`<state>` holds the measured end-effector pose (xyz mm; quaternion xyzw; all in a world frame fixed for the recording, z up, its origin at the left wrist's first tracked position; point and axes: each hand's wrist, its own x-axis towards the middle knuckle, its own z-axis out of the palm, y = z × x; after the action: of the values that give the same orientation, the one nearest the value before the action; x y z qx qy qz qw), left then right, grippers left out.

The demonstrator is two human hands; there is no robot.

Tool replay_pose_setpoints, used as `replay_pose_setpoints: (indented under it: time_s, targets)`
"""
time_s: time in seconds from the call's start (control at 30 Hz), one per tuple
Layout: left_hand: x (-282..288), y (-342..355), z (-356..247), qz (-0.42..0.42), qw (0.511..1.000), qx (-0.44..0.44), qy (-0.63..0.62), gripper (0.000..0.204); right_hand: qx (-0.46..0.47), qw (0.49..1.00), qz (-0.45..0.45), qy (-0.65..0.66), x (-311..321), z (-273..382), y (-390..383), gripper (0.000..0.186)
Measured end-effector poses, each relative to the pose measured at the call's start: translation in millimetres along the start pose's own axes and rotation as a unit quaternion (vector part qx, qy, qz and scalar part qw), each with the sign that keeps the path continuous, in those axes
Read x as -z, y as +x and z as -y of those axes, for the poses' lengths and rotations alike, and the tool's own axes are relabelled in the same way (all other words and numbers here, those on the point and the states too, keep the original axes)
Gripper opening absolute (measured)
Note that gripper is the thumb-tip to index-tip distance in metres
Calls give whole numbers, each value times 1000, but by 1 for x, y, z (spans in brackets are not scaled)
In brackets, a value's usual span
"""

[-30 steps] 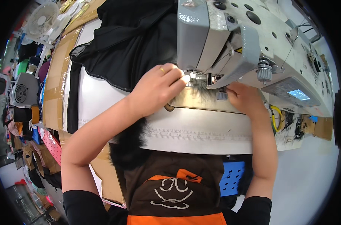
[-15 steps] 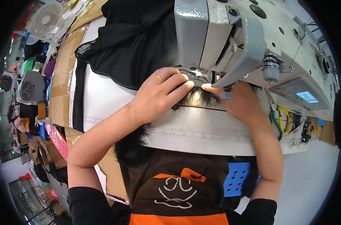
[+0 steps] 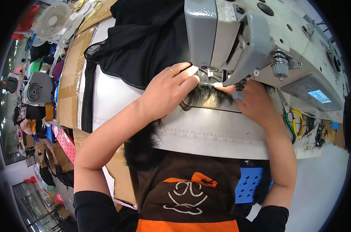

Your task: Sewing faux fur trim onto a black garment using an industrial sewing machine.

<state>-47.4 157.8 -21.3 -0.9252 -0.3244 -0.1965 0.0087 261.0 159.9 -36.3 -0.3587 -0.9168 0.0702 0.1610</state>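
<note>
A grey-white sewing machine (image 3: 200, 31) stands over the work, its presser foot (image 3: 210, 72) down close to the cloth. Just left of the foot, my left hand (image 3: 166, 91) is closed on the edge of a black garment (image 3: 144, 46), thumb and fingers pressed together. A dark fur trim (image 3: 208, 96) with a paler middle lies at the edge between my hands. From the right, my right hand (image 3: 256, 100) holds this trim; its pointing fingertip presses the edge beside the foot. The machine's guard and a knob partly hide its other fingers.
Scissors with green and yellow handles (image 3: 295, 121) lie right of my right wrist. A lit display (image 3: 319, 96) is on the machine. Black fur (image 3: 142, 149) hangs over the table's front edge. Cardboard (image 3: 70, 77) borders the white table on the left; a fan (image 3: 52, 18) stands beyond.
The whole view has shifted slightly right. My left fingers have slid a little away from me beside the presser foot, and more fur shows between my hands. Both hands keep their hold.
</note>
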Motion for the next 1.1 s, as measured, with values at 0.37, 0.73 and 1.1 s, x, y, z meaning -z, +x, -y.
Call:
replay_pose_setpoints:
  time_s: [0.37, 0.73, 1.1]
  targets:
    - [6, 4, 2, -29, 996, -76, -42, 27, -28, 996, -9, 86, 3, -3, 2, 57]
    - [2, -11, 5, -27, 997, -63, -21, 22, -23, 996, 1, 88, 2, -9, -1, 54]
    - [-5, 1, 12, -51, 996, -70, 14, 21, -5, 998, -68, 12, 4, -17, -7, 21]
